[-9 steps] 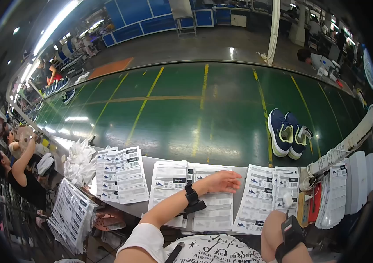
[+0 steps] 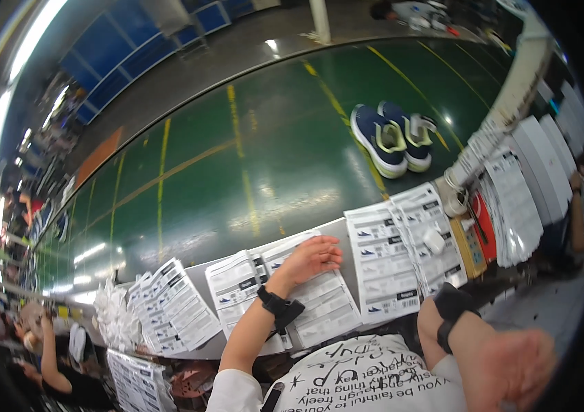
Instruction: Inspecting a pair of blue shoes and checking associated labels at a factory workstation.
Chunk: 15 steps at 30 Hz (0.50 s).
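Centrally, the left hand's grip (image 2: 314,259), empty with fingers loosely bent, is over a stack of white printed paper sheets (image 2: 327,309) on the grey tabletop (image 2: 200,283); contact is unclear. At lower right, the right hand's grip (image 2: 520,371) is blurred, so I cannot tell its state. Beyond, paired navy shoes with pale-lime linings (image 2: 389,142) sit on a yellow-lined green surface (image 2: 292,158).

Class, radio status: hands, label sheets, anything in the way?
Left hand loosely open over label sheets, nothing seen held. Right hand blurred, lower right, grip unclear. Small white object atop another sheet pile.
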{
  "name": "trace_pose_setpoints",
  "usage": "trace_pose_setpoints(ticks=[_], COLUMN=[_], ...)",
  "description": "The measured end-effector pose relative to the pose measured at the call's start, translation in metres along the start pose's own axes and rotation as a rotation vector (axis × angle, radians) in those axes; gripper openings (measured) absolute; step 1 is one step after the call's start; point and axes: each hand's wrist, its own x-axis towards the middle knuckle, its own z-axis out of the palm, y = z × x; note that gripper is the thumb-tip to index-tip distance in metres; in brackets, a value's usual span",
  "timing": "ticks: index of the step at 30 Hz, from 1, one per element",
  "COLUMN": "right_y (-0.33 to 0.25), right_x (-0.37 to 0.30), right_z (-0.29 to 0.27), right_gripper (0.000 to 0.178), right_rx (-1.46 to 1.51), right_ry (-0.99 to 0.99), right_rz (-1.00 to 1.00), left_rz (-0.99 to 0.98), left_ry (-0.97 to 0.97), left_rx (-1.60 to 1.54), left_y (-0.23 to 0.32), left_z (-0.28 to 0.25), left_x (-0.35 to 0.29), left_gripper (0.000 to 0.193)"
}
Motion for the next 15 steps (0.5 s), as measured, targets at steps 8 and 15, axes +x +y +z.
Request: trace_pose_setpoints(ticks=[8,15], right_y=[0.004,0.011], right_x=[-0.083,-0.161], right_z=[-0.109,-0.177], right_gripper=[0.040,0.053], right_rx=[-1.215,-1.411], right_ry=[-0.895,-1.089], right_rz=[1.096,1.169], left_rz=[0.044,0.509], left_ry=[0.149,0.118], left_rx=[0.880,1.633], left_y=[0.038,0.047], left_z=[0.059,0.115], left_x=[-0.006,0.126], left_gripper=[0.029,0.058])
